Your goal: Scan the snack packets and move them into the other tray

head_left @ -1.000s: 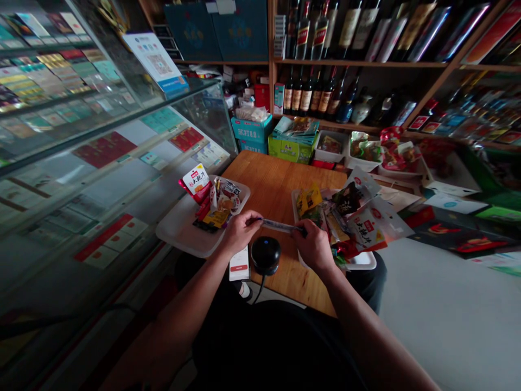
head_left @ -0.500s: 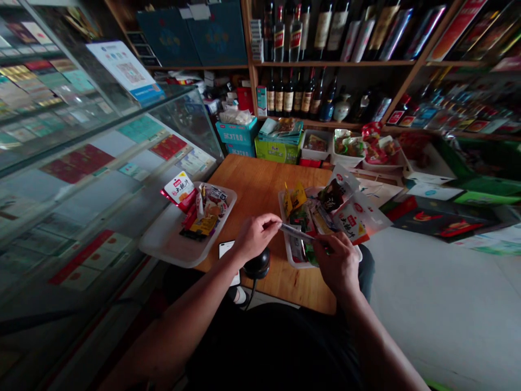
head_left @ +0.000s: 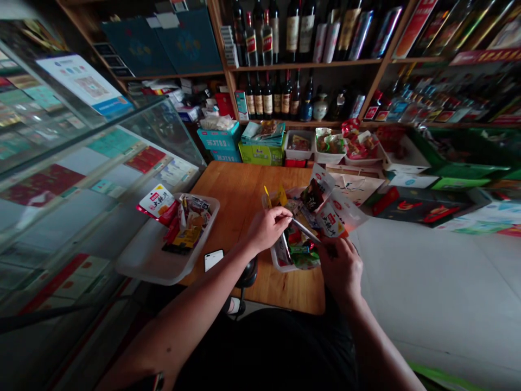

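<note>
My left hand (head_left: 271, 227) pinches one end of a thin, flat packet (head_left: 306, 231), which appears nearly edge-on so its print is hidden. At its other end, the fingers of my right hand (head_left: 341, 266) are closed on it. Both hands hold it over a white plastic basket (head_left: 280, 267) filled with snack packets, among them a green packet (head_left: 303, 258) and a white-and-red pouch (head_left: 336, 217). To the left stands a second white basket (head_left: 146, 260), with several snack packets (head_left: 187, 225) heaped toward its right side.
A phone (head_left: 213, 259) and a black rounded device with a cord (head_left: 248, 274) lie on the wooden table (head_left: 234, 187) near my left forearm. A glass display counter (head_left: 163, 133) borders the left. Behind are snack boxes (head_left: 260, 152) and bottle shelves (head_left: 301, 66).
The view has turned a little to the right. Both hands still grip the packet, which now tilts more steeply down toward my right hand. My left hand is further over the right basket.
</note>
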